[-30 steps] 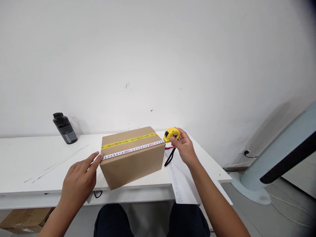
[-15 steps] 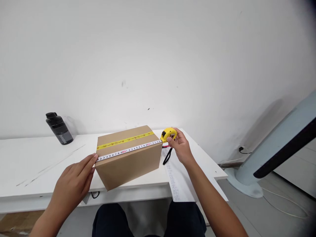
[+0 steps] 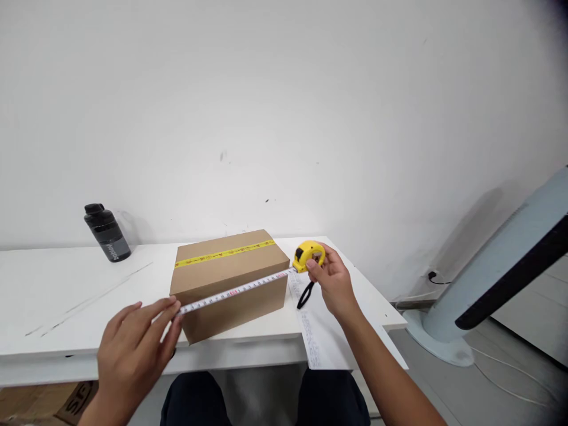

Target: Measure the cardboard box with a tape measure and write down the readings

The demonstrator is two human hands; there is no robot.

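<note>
A brown cardboard box (image 3: 239,266) with yellow printed packing tape across its top lies at the front of the white table. My right hand (image 3: 335,284) grips the yellow case of a tape measure (image 3: 306,254) just off the box's right end; a black wrist strap dangles from it. The pulled-out white blade (image 3: 237,290) slants in front of the box's near side, a little below its top edge. My left hand (image 3: 137,334) pinches the blade's free end between thumb and fingers at the box's left front corner.
A dark water bottle (image 3: 107,232) stands at the back left of the table (image 3: 80,302) by the wall. Printed paper (image 3: 328,340) overhangs the front edge at right. A tower fan (image 3: 479,284) and cables stand on the floor; another cardboard box (image 3: 44,399) is low at left.
The blade has come off the box's top and dropped in front of its near side. My left hand shifted right and down with its end; the case in my right hand moved slightly right and down.
</note>
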